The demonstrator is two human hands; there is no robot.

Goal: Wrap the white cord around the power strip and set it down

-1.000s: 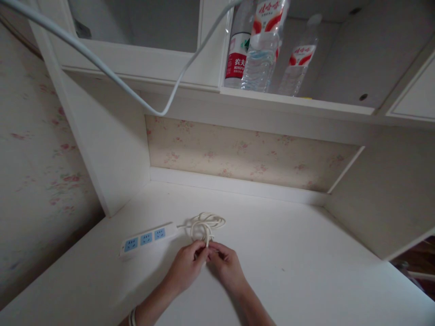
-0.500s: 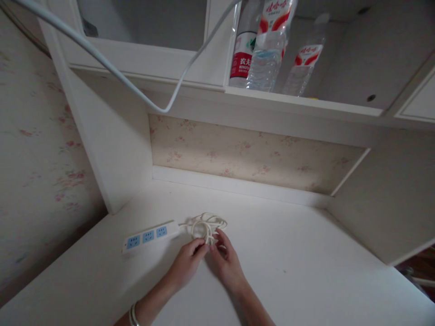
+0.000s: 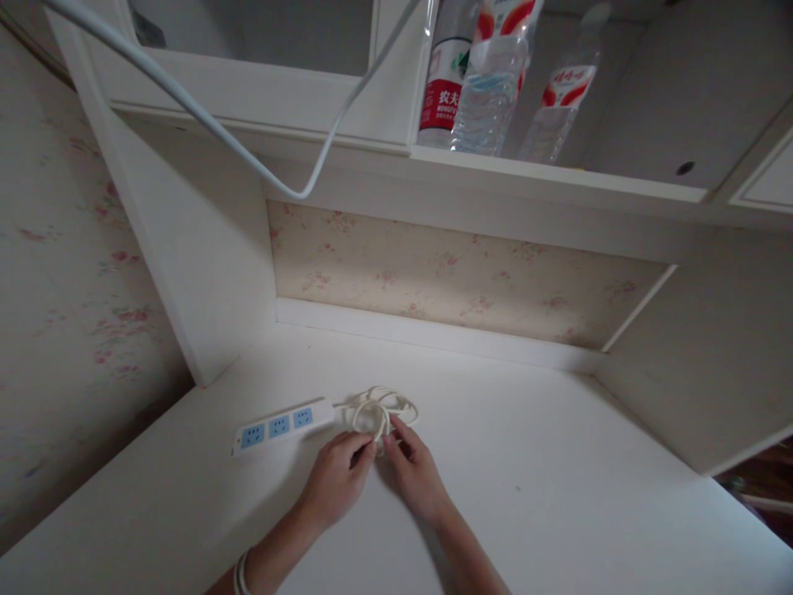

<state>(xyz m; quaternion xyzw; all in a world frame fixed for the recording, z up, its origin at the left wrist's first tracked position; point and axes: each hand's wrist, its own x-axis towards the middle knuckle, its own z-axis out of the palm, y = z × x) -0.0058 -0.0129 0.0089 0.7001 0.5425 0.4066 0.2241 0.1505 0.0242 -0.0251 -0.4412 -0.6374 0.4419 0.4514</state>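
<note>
A white power cord (image 3: 396,402) lies in loose coils on the desk, joined to a white power strip (image 3: 283,426) with three blue socket panels. My left hand (image 3: 342,469) is closed on the near side of the coils, thumb and fingers pinching the cord. From the right, my right hand (image 3: 414,468) grips the cord with its thumb and fingers, close beside the left fingertips. The exact stretch of cord under the fingertips is partly hidden. The strip rests flat to the left of both hands.
Hands and cord are over a white desk (image 3: 545,446). Above hangs a shelf (image 3: 557,177) holding several plastic bottles (image 3: 486,99). A pale thick cable (image 3: 248,157) droops across the upper left. A side panel (image 3: 204,273) bounds the desk at left.
The power strip has shifted slightly right and up, drawn nearer the coils. Both hands stay at the cord, the right fingers now closed in more. The view has tilted slightly.
</note>
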